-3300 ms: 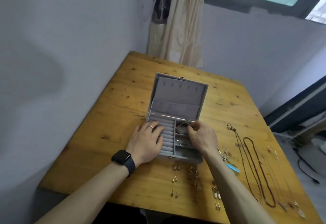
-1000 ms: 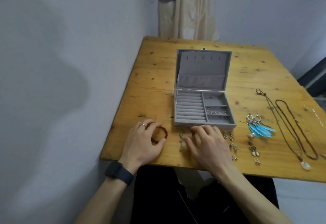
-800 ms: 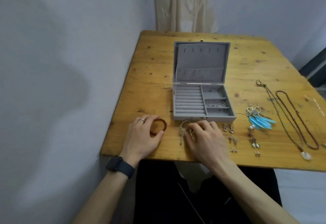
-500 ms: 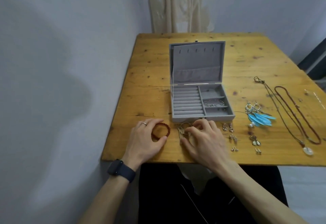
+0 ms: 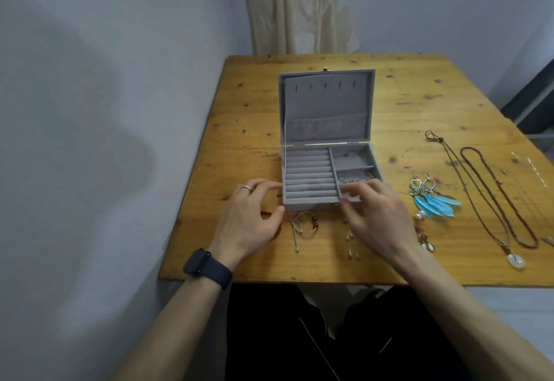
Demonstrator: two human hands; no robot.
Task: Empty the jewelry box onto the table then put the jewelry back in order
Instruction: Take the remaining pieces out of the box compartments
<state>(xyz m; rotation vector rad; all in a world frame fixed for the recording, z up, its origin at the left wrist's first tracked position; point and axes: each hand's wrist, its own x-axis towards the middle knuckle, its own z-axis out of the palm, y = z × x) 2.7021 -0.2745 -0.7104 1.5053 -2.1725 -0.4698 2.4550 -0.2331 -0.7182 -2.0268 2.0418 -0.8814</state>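
Observation:
The grey jewelry box (image 5: 311, 184) stands open mid-table with its lid upright. A thin chain (image 5: 353, 176) lies in its right middle compartment. My left hand (image 5: 248, 215), ring on one finger, hovers at the box's front left corner with loosely curved fingers, and it half covers a red bead bracelet (image 5: 274, 232). My right hand (image 5: 374, 215) reaches over the front right compartment, fingers curved and thumb at the front wall, with nothing visibly held. A corded bracelet (image 5: 305, 224) lies on the table between my hands.
Small stud earrings (image 5: 350, 244) lie in front of the box. Blue feather earrings (image 5: 433, 202), two long necklaces (image 5: 494, 197) and a white pendant (image 5: 516, 260) are spread to the right. The wooden table (image 5: 239, 128) meets a wall on the left.
My right hand has left the corded bracelet on the table and moved up to the box's front right compartment. My left hand has shifted from the red bracelet toward the box's corner.

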